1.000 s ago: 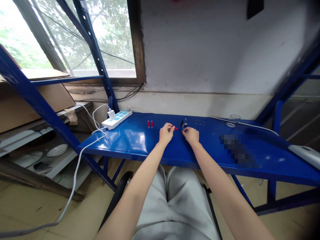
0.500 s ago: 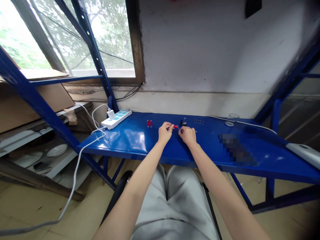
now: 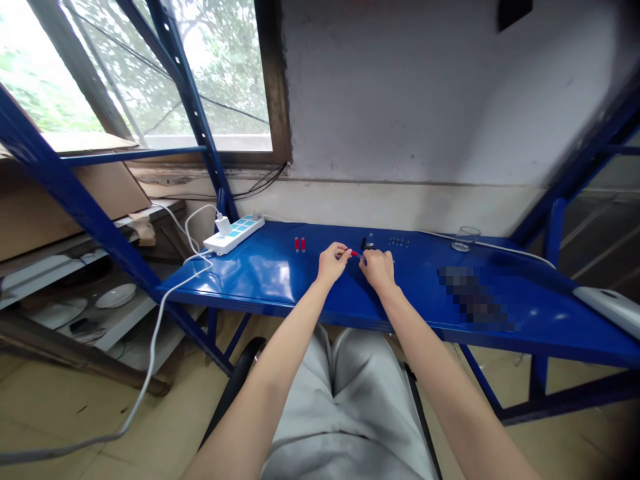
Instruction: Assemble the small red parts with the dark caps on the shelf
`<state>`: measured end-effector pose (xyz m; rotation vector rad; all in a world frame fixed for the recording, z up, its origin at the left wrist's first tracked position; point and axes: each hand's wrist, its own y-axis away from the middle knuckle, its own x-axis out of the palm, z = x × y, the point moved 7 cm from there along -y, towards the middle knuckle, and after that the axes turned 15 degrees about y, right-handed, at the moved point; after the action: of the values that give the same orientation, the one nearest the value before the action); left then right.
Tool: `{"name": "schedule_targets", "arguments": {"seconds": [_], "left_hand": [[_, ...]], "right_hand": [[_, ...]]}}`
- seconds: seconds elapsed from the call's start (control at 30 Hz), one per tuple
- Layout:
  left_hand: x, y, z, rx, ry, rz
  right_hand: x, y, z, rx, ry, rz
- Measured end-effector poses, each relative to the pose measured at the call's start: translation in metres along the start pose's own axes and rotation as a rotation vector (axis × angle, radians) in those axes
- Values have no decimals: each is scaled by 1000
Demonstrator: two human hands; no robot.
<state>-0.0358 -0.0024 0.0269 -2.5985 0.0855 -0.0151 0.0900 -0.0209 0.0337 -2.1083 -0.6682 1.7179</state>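
My left hand (image 3: 331,262) pinches a small red piece (image 3: 354,253) over the blue metal table (image 3: 260,273). My right hand (image 3: 379,268) is closed in a pinch right beside it, its fingertips meeting the red piece's end; what they hold is too small to name. Two small red pieces (image 3: 299,245) stand on the table to the left of my hands. A small dark part (image 3: 367,244) and a row of tiny dark bits (image 3: 399,242) lie just behind my right hand.
A white power strip (image 3: 233,235) with a plugged charger and white cable sits at the table's back left. A clear glass (image 3: 463,238) stands back right, a white cable running past it. Blue shelf posts flank the table; plates lie on a low shelf at left.
My right hand moved left from the dark part to meet my left hand at the red piece. The left hand stayed nearly in place.
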Motion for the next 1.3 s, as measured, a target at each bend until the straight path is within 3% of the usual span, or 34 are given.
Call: {"name": "schedule_targets", "arguments": {"seconds": [0.13,0.33,0.53,0.77,0.9,1.0,1.13,1.3], "left_hand": [[5,1,5,16,-78,81],[3,1,9,-8,-118,48],[5,-5,6,-7,-154,86],[11,-43,-34,129,-414,463],[-7,-82,-53,119,-460,474],[-27,-102,-52,64,-604,435],[-45,-105,-33,12,-898,485],[-51,-95,-15,-19,-1141,607]], "right_hand": [[-4,1,3,-14,13,-50],[-3,2,4,-21,-48,-95],[-2,1,2,-36,-132,-66],[-3,1,2,-25,-338,-59],[1,2,3,-28,-422,-43],[6,2,5,-53,-438,-10],[9,2,5,-66,-450,1],[8,1,4,-73,-463,-11]]}}
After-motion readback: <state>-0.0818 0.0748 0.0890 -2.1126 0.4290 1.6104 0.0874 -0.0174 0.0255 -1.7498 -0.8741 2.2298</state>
